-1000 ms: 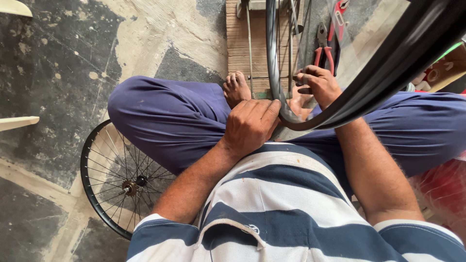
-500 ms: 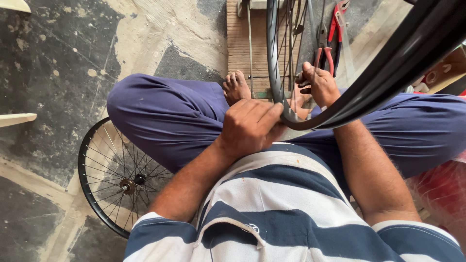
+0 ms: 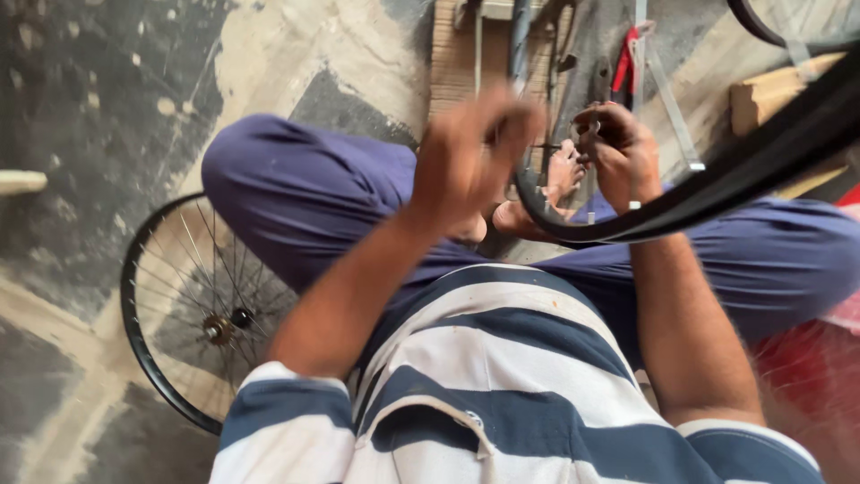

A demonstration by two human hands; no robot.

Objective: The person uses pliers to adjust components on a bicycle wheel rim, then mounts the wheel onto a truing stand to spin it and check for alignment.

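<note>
Stained concrete floor (image 3: 107, 108), spoked wheel rim (image 3: 179, 305) lying flat, wooden board (image 3: 457, 54), red-handled pliers (image 3: 627, 63)

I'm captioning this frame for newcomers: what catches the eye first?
Both hands meet at centre top: the blurred left hand and right hand work at a black bicycle tyre curving across the lap. A spoked wheel lies on the floor at left.

Two bicycle wheels: one spoked wheel (image 3: 193, 314) flat on the floor, one tyred wheel (image 3: 717, 179) over the lap. Two hands, two bare feet, one red-handled tool (image 3: 630, 58).
</note>
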